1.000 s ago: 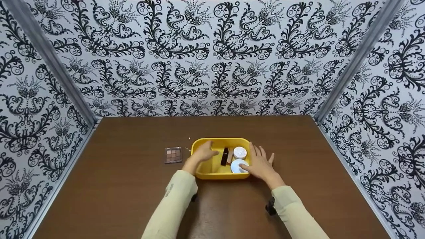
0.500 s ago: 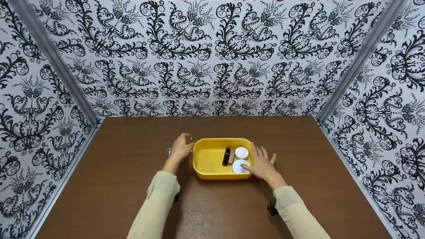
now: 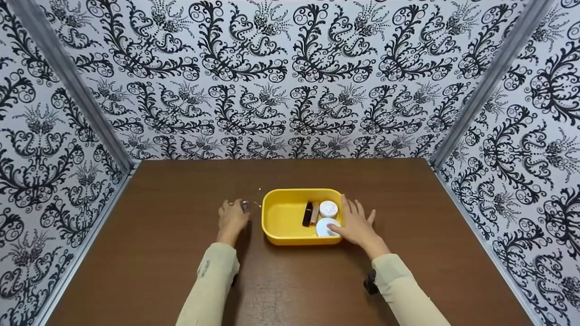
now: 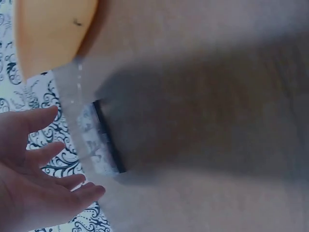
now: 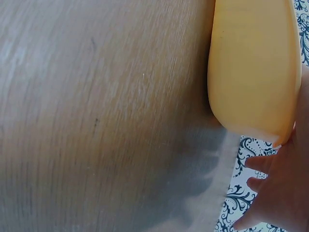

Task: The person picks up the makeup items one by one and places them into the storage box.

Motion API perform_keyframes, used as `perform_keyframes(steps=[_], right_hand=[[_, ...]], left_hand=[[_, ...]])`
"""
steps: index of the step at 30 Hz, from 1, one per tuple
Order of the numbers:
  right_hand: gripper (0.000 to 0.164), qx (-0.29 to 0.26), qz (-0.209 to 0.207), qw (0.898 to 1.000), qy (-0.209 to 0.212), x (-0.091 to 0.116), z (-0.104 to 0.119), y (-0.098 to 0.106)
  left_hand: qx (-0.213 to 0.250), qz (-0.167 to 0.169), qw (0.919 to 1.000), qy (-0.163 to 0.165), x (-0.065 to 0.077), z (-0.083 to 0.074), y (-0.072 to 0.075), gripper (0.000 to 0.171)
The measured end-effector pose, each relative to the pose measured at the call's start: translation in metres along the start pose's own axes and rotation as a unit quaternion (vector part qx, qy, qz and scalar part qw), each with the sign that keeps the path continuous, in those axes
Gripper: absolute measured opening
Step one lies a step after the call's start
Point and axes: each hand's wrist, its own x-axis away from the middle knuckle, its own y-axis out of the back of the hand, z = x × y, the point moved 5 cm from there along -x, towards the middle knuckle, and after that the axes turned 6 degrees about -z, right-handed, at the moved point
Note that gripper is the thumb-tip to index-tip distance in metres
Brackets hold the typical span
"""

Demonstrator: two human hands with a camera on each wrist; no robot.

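My left hand (image 3: 232,220) hovers over an eyeshadow palette (image 3: 246,207), partly covering it. In the left wrist view its fingers are apart and loosely bent, with a gap between them and the palette (image 4: 99,142). To the right sits a yellow bin (image 3: 301,241). My right hand (image 3: 358,224) rests on the bin's right rim, fingers spread outside and thumb inside over a white round lid (image 3: 323,226). Beside that lie a white round jar (image 3: 328,209), a black lipstick-like tube (image 3: 307,213) and a slim pinkish tube (image 3: 314,213).
A brown wooden table (image 3: 290,280) carries everything. Patterned walls (image 3: 272,81) close it in at the back and both sides. Small bright specks (image 3: 259,189) lie on the table between the left hand and the bin.
My left hand has come out of the bin and moved left to the palette, its fingers now pointing away over it. The right hand and the bin stay in place.
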Motion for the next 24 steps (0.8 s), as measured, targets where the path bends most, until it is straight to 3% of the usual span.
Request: perform_keyframes(steps=[5, 10, 19, 21, 24], right_hand=[[0.105, 0.000, 0.000, 1.000, -0.001, -0.001, 0.002, 0.000], [0.105, 0.001, 0.000, 1.000, -0.003, 0.000, 0.002, -0.001], [0.105, 0.009, 0.001, 1.000, -0.007, -0.001, 0.000, -0.001], [0.105, 0.011, 0.003, 1.000, -0.007, -0.001, 0.000, -0.002], [0.105, 0.012, 0.002, 1.000, -0.007, -0.001, -0.001, -0.002]], left_hand=[[-0.038, 0.017, 0.9991, 0.010, 0.002, 0.006, -0.006, 0.057], [-0.047, 0.012, 0.9984, 0.030, 0.003, 0.008, -0.004, 0.062], [0.053, 0.006, 0.9941, 0.095, 0.001, 0.019, -0.004, 0.114], [0.061, 0.010, 0.9938, 0.092, 0.001, 0.020, -0.002, 0.114], [0.060, 0.006, 0.9962, 0.062, -0.001, 0.018, 0.004, 0.095]])
